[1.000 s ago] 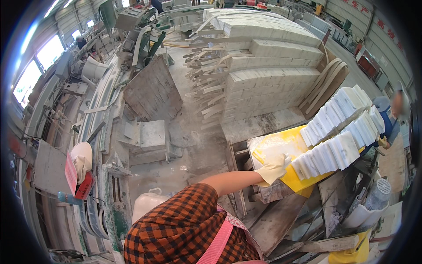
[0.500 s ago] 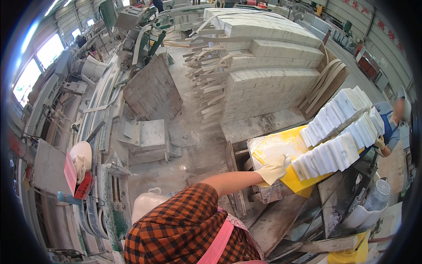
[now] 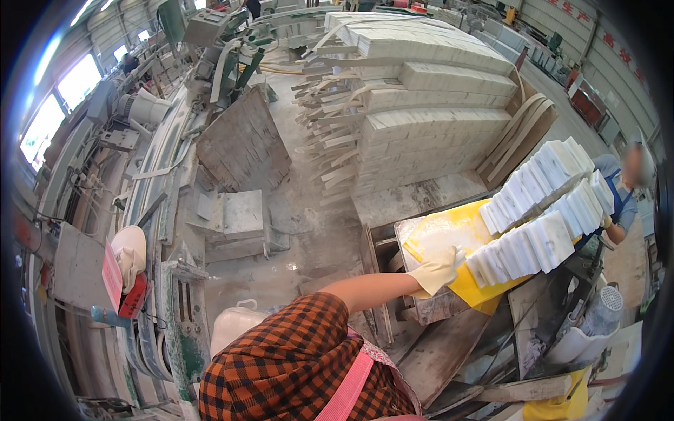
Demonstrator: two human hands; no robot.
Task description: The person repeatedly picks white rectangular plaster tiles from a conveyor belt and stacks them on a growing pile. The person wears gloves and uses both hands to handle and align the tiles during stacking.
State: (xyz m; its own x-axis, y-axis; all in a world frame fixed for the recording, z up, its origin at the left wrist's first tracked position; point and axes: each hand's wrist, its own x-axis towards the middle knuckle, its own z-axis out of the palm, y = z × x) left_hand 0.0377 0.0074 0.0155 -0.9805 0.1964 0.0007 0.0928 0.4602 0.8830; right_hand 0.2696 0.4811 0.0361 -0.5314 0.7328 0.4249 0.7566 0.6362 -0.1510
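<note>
My left hand (image 3: 437,272), in a cream glove, reaches right over a low work table (image 3: 428,235) partly covered with yellow sheeting (image 3: 460,221). Its fingers look stretched out toward the near row of white marble strips (image 3: 523,247), beside the end of that row. Whether the fingertips touch the stone I cannot make out, and nothing shows in the hand. Behind lies a second row of grey-veined strips (image 3: 537,184), both rows standing on edge. My right hand is outside the picture.
A tall stack of marble slabs (image 3: 435,133) rises beyond the table, ragged strips jutting from its left side. A co-worker (image 3: 614,189) stands at the table's far right end. Bottom right are a white bucket (image 3: 579,344) and wooden boards (image 3: 449,354); machinery (image 3: 179,330) lines the left.
The co-worker's head and upper body have shifted slightly. My left hand and the marble strips stay where they were.
</note>
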